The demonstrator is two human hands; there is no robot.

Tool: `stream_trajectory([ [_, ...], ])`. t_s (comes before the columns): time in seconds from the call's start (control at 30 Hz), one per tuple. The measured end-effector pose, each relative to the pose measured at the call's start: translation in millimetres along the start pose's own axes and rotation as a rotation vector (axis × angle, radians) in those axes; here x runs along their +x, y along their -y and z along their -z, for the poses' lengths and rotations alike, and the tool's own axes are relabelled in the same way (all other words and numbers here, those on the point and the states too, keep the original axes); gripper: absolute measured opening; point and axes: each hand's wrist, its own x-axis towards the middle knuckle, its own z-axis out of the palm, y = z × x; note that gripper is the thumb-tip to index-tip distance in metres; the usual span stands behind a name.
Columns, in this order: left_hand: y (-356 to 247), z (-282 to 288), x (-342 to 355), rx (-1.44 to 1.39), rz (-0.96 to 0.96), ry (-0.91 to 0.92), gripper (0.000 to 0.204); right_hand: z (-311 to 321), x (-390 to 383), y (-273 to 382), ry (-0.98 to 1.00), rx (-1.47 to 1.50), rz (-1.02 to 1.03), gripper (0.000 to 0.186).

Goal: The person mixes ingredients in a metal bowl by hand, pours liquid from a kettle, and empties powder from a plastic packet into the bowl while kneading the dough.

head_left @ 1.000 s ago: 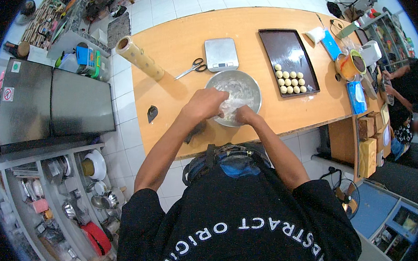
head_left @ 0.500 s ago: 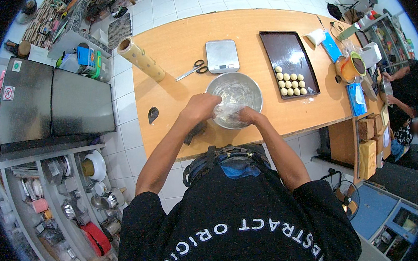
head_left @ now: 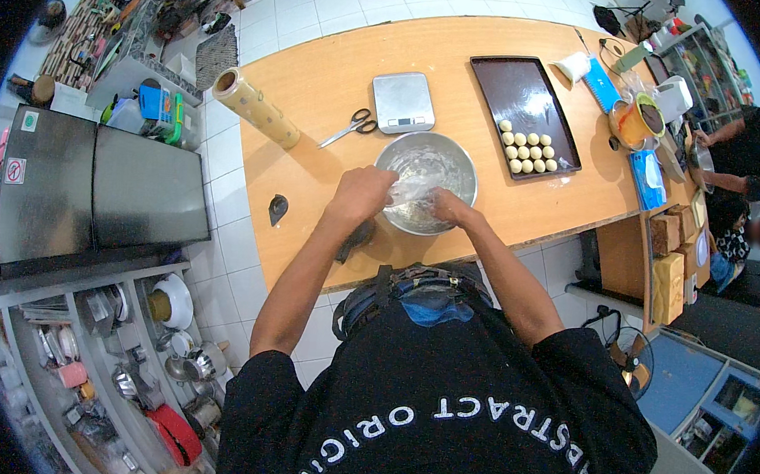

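Observation:
My left hand [head_left: 366,190] is closed at the near left rim of a steel mixing bowl [head_left: 469,171], gripping a clear plastic sheet [head_left: 411,189] that hangs inside it. My right hand [head_left: 449,207] reaches in over the near right rim with its fingers bent together; what they hold is too small to make out. Whitish residue smears the bowl's inner wall. Just beyond the bowl is a kitchen scale [head_left: 405,96], and black-handled scissors [head_left: 350,129] lie left of it. Several pale dough balls [head_left: 527,150] stand in rows on a dark baking tray [head_left: 516,79].
A roll of plastic wrap [head_left: 257,107] stands at the table's left [head_left: 321,66]. A small dark piece [head_left: 278,210] lies near the left edge. An orange pot [head_left: 638,123], tissue pack [head_left: 648,180] and blue notebook [head_left: 600,85] line the right. Another person [head_left: 747,157] works beyond with a bowl.
The plastic looks more bunched and less spread between my hands. My left hand has shifted slightly left, and my right fingers sit a little further into the bowl.

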Motion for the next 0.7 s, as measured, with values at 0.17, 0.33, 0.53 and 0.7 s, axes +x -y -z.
stream_trajectory([
  [0.17,-7,9,1,0.006,-0.039,0.009,0.021,4,-1,0,0.085,-0.07,-0.203,0.044],
  [0.33,-7,9,-1,0.023,-0.001,0.002,0.026,17,-11,30,0.097,-0.053,-0.143,0.041],
  [0.53,-12,9,3,0.025,-0.057,-0.01,0.019,10,-3,16,0.145,-0.088,-0.212,0.042],
  [0.7,-10,7,3,0.048,-0.052,-0.032,0.01,12,-6,22,0.105,-0.024,-0.204,0.043],
])
